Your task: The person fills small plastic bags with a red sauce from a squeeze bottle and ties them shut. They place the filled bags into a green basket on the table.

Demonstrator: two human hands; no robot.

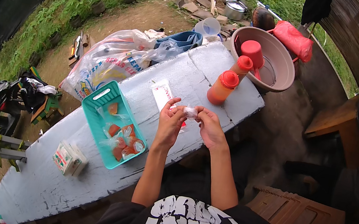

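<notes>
A small clear plastic bag (190, 112) is pinched between the fingertips of my left hand (170, 125) and my right hand (211, 128), above the light grey table (77, 198). What the bag contains is unclear. Behind my left hand lies a white packet with red writing (162, 92), partly covered by it. To the left, a turquoise plastic basket (91, 121) holds several small clear bags of orange-red sauce (128, 148). Two squeeze bottles with red caps, the nearer one (221, 87) holding orange-red sauce, stand beyond my right hand.
Small boxes (69, 159) sit at the table's left. A brownish basin (284, 67) with a red dipper (253, 53) is at the far right end. A large printed plastic sack (109, 60) leans at the far edge. A brown plastic stool or crate (297, 219) stands at right.
</notes>
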